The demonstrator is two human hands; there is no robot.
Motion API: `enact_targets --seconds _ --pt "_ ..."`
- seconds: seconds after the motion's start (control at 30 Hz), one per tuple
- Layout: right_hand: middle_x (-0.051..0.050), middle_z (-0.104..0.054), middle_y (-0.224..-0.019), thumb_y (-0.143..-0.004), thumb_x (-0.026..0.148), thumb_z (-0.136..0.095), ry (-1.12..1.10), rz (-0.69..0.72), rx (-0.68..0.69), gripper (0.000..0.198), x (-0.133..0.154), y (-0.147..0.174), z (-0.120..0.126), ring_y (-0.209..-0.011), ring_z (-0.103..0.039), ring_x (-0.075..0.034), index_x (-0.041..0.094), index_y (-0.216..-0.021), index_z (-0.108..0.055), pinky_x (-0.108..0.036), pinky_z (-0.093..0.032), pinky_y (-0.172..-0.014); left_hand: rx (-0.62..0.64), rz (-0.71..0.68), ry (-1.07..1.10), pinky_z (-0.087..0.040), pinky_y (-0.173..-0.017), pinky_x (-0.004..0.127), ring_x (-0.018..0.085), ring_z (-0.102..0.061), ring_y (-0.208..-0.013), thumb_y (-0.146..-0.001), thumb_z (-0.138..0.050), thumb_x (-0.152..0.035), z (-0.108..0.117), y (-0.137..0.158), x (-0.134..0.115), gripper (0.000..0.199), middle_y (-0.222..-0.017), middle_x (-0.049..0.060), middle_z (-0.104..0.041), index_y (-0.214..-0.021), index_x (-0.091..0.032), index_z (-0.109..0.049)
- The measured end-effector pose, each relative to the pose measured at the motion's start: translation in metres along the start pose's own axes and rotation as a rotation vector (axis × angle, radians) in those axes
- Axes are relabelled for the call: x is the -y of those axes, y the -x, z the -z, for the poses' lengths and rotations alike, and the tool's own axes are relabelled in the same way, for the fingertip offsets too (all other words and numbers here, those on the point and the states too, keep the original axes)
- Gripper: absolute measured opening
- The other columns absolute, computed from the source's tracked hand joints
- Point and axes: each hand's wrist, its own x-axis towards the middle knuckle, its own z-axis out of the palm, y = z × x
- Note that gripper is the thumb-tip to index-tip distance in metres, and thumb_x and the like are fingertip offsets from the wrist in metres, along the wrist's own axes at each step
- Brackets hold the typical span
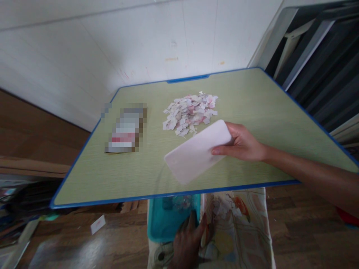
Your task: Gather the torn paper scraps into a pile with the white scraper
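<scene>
My right hand (241, 142) is closed on the right end of a smooth white rectangular plastic container (196, 153) with rounded corners. It is tilted above the table, and I cannot see its inside. Just behind it lies a heap of torn paper scraps (190, 112), mostly white with some pink. Below the table's front edge, my left hand (187, 239) is at the right side of a teal tray (165, 220), thumb and forefinger on either side of its rim. Some clear, shiny items sit in the tray, partly hidden by the table.
The table (252, 101) has a blue edge and stands against a white wall. A blurred-out packet (125, 129) lies on its left side. More paper scraps (224, 205) rest on a patterned cloth (244, 239) below. A white card (98, 224) is on the wooden floor.
</scene>
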Motion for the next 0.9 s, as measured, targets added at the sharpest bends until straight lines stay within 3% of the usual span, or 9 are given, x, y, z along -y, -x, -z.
enact_targets --seconds 0.17,0.3,0.47,0.63,0.77,0.9 --pt "0.0 -0.061 -0.094 -0.065 0.029 -0.067 0.07 0.003 -0.206 0.038 -0.004 -0.008 0.017 -0.081 -0.059 -0.014 0.02 -0.1 -0.055 -0.027 -0.05 -0.069 0.045 0.017 0.017 -0.045 -0.081 0.039 0.031 -0.047 -0.106 -0.031 -0.08 -0.037 0.001 -0.001 -0.001 0.116 -0.13 0.016 -0.039 -0.13 -0.028 -0.021" --pt "-0.001 -0.062 -0.089 -0.063 0.033 -0.067 0.094 -0.036 -0.376 0.04 -0.013 -0.014 0.035 -0.076 -0.06 -0.016 0.02 -0.099 -0.055 -0.03 -0.05 -0.066 0.056 0.006 0.028 -0.045 -0.08 0.039 0.028 -0.048 -0.105 -0.043 -0.076 -0.037 -0.003 -0.001 0.001 0.106 -0.131 0.014 -0.038 -0.13 -0.031 -0.015" --pt "-0.002 -0.062 -0.092 -0.062 0.037 -0.068 0.057 -0.04 -0.532 0.038 -0.025 -0.017 0.053 -0.077 -0.06 -0.019 0.022 -0.095 -0.056 -0.033 -0.05 -0.067 0.058 -0.004 0.033 -0.045 -0.08 0.04 0.029 -0.046 -0.108 -0.046 -0.074 -0.037 -0.006 -0.003 0.002 0.107 -0.132 0.015 -0.036 -0.131 -0.032 -0.008" --pt "-0.002 -0.062 -0.097 -0.063 0.034 -0.068 -0.055 -0.082 -0.591 0.034 -0.032 -0.017 0.061 -0.08 -0.06 -0.018 0.025 -0.094 -0.057 -0.035 -0.05 -0.071 0.027 -0.025 0.009 -0.046 -0.078 0.036 0.025 -0.05 -0.103 -0.062 -0.063 -0.024 -0.006 -0.006 0.003 0.09 -0.129 0.013 -0.04 -0.131 -0.034 -0.006" --pt "0.0 -0.062 -0.095 -0.064 0.028 -0.067 -0.152 -0.128 -0.541 0.032 -0.03 -0.015 0.062 -0.076 -0.06 -0.015 0.023 -0.094 -0.057 -0.032 -0.05 -0.069 -0.026 -0.011 -0.015 -0.047 -0.075 0.034 0.023 -0.053 -0.099 -0.069 -0.054 -0.016 -0.017 -0.007 0.003 0.079 -0.128 0.012 -0.042 -0.13 -0.037 -0.008" --pt "-0.001 -0.063 -0.094 -0.063 0.029 -0.068 -0.154 -0.161 -0.546 0.033 -0.025 -0.013 0.061 -0.074 -0.059 -0.015 0.021 -0.094 -0.057 -0.031 -0.05 -0.066 -0.101 -0.016 -0.002 -0.049 -0.071 0.036 0.026 -0.055 -0.093 -0.058 -0.066 -0.028 -0.028 -0.008 0.004 0.093 -0.125 0.013 -0.045 -0.131 -0.034 -0.008"
